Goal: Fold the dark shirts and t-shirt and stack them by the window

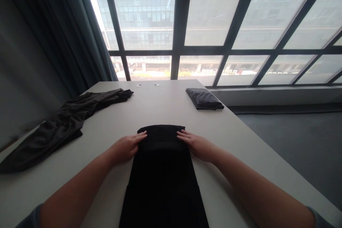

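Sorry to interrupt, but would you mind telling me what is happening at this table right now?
A person stands at a white table with both hands flat on a black garment laid out lengthwise in front of them. The left hand and right hand press on either side of its far, folded end. A dark crumpled garment lies unfolded to the left, and a small folded dark piece sits near the far right edge by the window.

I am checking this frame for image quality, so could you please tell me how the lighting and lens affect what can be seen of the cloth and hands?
Head view: the bright window backlights everything; the black garment shows almost no folds; the left hand and right hand are dim but sharp; window bars splay from wide-angle distortion.
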{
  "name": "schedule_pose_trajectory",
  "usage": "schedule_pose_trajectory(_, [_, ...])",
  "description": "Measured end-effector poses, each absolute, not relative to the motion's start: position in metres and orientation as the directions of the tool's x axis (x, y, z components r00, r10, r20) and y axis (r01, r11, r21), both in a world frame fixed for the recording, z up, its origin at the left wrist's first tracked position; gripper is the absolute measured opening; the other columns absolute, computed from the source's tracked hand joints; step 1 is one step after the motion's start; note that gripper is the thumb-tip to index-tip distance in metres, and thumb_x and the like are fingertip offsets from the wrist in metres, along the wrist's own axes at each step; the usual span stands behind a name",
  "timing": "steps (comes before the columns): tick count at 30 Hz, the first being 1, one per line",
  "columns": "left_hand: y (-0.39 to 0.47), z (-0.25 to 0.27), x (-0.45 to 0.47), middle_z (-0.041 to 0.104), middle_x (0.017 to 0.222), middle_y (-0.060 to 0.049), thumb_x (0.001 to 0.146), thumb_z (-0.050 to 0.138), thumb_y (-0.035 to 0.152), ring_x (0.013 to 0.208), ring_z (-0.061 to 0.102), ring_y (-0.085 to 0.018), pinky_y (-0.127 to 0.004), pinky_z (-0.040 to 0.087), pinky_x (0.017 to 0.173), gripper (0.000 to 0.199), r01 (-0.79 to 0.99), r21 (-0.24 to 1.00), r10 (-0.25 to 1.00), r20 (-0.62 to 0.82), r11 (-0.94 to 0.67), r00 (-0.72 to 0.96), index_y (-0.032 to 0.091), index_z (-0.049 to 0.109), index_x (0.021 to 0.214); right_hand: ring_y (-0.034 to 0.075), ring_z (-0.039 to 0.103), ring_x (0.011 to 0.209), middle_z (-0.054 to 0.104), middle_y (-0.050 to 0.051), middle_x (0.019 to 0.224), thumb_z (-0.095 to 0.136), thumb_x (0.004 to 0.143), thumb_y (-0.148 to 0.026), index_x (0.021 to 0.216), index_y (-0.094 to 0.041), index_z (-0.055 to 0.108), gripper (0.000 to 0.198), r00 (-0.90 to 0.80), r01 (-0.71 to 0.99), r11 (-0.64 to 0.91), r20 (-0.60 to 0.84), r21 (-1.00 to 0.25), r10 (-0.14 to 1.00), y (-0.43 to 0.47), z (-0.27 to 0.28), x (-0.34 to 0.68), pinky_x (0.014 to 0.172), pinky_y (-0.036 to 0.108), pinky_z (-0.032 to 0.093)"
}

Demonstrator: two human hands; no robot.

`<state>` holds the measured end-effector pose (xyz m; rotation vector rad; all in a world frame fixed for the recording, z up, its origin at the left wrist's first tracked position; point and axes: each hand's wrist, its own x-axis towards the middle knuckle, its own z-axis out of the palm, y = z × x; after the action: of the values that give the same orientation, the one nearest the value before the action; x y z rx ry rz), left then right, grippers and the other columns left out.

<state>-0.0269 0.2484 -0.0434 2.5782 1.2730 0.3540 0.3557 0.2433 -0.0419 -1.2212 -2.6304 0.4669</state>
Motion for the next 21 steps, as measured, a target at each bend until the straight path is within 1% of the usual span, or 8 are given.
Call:
schedule_pose_trajectory(2, [0.245,-0.037,-0.022,0.052,0.157,-0.002,0.091,0.048,0.023,0.139,0.058,-0.026,-0.039,0.046,0.119,0.059,0.775,0.291,0.825,0.110,-0.560,0.555,0.024,0.059,0.149,0.027,0.036,0.154,0.041,0.004,0.163,0.046,0.087,-0.002,0.156,-0.023,0.050,0.072,-0.636,0.706,0.599,0.032,-0.379,0.771,0.241,-0.040,0.359,0.125,0.047,0.039])
schedule_pose_trajectory(5, [0.244,-0.028,-0.002,0.058,0.153,-0.008,0.101,0.040,0.036,0.139,0.057,-0.027,-0.042,0.045,0.119,0.052,0.842,0.243,0.876,0.177,-0.481,0.449,0.017,0.063,0.144,0.025,0.043,0.150,0.048,0.004,0.159,0.042,0.078,0.005,0.146,-0.023,0.062,0.076,-0.587,0.726,0.577,0.100,-0.374,0.803,0.244,-0.032,0.355,0.126,0.047,0.037])
schedule_pose_trajectory(8, [0.246,-0.029,0.031,0.055,0.155,-0.014,0.106,0.034,0.044,0.145,0.051,-0.030,-0.046,0.040,0.122,0.058,0.882,0.175,0.892,0.203,-0.438,0.403,0.013,0.058,0.148,0.023,0.052,0.143,0.059,0.007,0.150,0.041,0.082,0.001,0.140,-0.020,0.067,0.067,-0.417,0.772,0.503,0.287,-0.388,0.862,0.251,-0.022,0.332,0.126,0.044,0.038])
schedule_pose_trajectory(10, [0.248,-0.035,0.053,0.050,0.159,-0.016,0.105,0.039,0.047,0.149,0.044,-0.034,-0.051,0.035,0.124,0.060,0.889,0.134,0.895,0.160,-0.438,0.417,0.013,0.054,0.152,0.023,0.052,0.143,0.059,0.010,0.150,0.042,0.090,-0.007,0.144,-0.015,0.063,0.059,-0.336,0.802,0.454,0.336,-0.387,0.880,0.254,-0.020,0.308,0.125,0.040,0.039])
schedule_pose_trajectory(13, [0.248,-0.049,0.072,0.039,0.165,-0.016,0.100,0.049,0.054,0.155,0.031,-0.040,-0.060,0.025,0.126,0.068,0.899,0.110,0.905,0.089,-0.424,0.416,0.016,0.047,0.157,0.030,0.038,0.153,0.044,0.018,0.161,0.048,0.099,-0.027,0.155,-0.004,0.048,0.060,-0.345,0.863,0.392,0.197,-0.318,0.918,0.253,-0.032,0.278,0.128,0.044,0.029])
schedule_pose_trajectory(16, [0.249,-0.061,0.074,0.032,0.168,-0.013,0.099,0.051,0.057,0.158,0.024,-0.038,-0.061,0.018,0.128,0.073,0.894,0.120,0.902,0.069,-0.431,0.426,0.018,0.042,0.160,0.032,0.021,0.159,0.025,0.019,0.169,0.047,0.102,-0.041,0.161,-0.002,0.034,0.072,-0.320,0.912,0.321,0.044,-0.257,0.946,0.249,-0.051,0.265,0.131,0.050,0.016])
schedule_pose_trajectory(19, [0.257,-0.068,0.065,0.033,0.168,-0.009,0.099,0.049,0.054,0.159,0.024,-0.034,-0.057,0.018,0.129,0.069,0.884,0.179,0.902,0.076,-0.432,0.425,0.020,0.043,0.160,0.030,0.012,0.161,0.016,0.015,0.172,0.042,0.104,-0.045,0.164,-0.004,0.028,0.074,-0.298,0.925,0.291,0.007,-0.243,0.954,0.248,-0.060,0.265,0.132,0.047,0.010])
schedule_pose_trajectory(21, [0.265,-0.069,0.054,0.039,0.166,-0.011,0.101,0.045,0.047,0.157,0.030,-0.032,-0.055,0.023,0.129,0.062,0.879,0.240,0.911,0.128,-0.411,0.391,0.017,0.050,0.155,0.029,0.011,0.161,0.015,0.014,0.172,0.041,0.103,-0.047,0.164,-0.006,0.028,0.075,-0.298,0.925,0.288,-0.003,-0.246,0.955,0.248,-0.060,0.267,0.132,0.047,0.008])
